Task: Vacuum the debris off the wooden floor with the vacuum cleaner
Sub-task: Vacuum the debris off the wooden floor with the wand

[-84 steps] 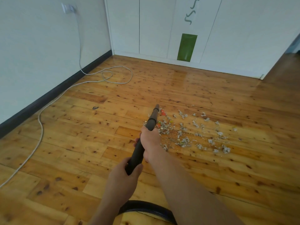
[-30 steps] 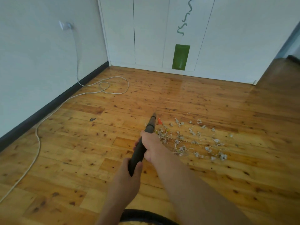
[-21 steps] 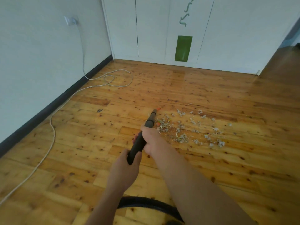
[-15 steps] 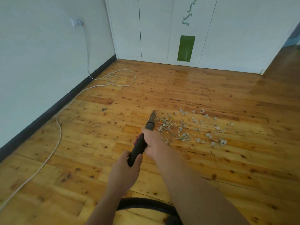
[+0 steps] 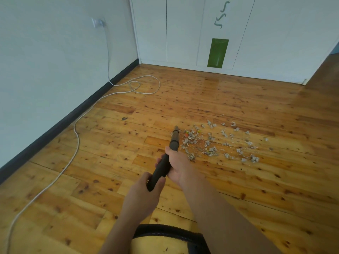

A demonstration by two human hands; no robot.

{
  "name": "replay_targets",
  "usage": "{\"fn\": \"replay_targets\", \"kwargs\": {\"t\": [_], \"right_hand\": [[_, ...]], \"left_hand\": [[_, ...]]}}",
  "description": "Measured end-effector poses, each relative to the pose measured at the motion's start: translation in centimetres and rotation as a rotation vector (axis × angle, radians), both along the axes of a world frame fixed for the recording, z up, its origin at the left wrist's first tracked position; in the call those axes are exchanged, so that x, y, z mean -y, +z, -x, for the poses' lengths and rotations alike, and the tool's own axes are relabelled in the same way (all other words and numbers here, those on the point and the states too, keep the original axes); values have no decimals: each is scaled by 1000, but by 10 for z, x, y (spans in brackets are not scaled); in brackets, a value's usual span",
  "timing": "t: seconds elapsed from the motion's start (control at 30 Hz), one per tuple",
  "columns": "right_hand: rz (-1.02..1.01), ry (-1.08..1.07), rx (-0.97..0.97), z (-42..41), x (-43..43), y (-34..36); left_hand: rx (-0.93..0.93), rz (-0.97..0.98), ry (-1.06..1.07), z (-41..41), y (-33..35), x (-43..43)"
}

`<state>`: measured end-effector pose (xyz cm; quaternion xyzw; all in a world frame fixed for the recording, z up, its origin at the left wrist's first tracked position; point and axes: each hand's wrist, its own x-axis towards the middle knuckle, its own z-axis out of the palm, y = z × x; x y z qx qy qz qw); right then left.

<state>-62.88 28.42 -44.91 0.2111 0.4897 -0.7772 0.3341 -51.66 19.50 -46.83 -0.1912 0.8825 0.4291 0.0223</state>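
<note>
The vacuum wand (image 5: 167,158), a dark tube, slants forward and down across the middle of the view, and its narrow tip (image 5: 176,128) sits at the wooden floor (image 5: 238,180) on the left edge of the debris (image 5: 216,142). The debris is a loose scatter of grey-white shreds with a few orange and yellow bits, spread to the right of the tip; the thickest clump lies just beside it and thinner scraps trail away toward the right.

The right hand (image 5: 178,166) wraps the wand about midway along, its grip clenched around the tube, forearm reaching in from the lower right. The left hand (image 5: 142,197) grasps the near end of the wand, fingers curled over it, grip likewise tight on the tube.

At the bottom edge, between the arms, a black ribbed hose (image 5: 165,231) curves across a yellow part of the vacuum cleaner (image 5: 157,244).

A white power cord (image 5: 77,131) runs along the floor on the left, loops near the far corner and climbs the pale wall to a socket (image 5: 98,22). A dark skirting board (image 5: 60,125) lines that wall. White cupboard doors (image 5: 183,30) stand at the far side, one bearing a green panel (image 5: 217,52). A small dark speck (image 5: 125,118) lies alone on the boards, well apart from the debris.
</note>
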Motion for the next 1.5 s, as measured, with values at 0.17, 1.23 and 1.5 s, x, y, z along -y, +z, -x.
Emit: {"fn": "replay_targets", "kwargs": {"t": [0.17, 1.23, 1.5], "right_hand": [[-12, -3, -14, -4, 3, 0], [-246, 335, -71, -81, 42, -2], [-239, 372, -108, -90, 49, -2]], "left_hand": [[5, -13, -8, -4, -2, 7], [148, -69, 92, -48, 8, 47], [163, -73, 124, -59, 15, 53]]}}
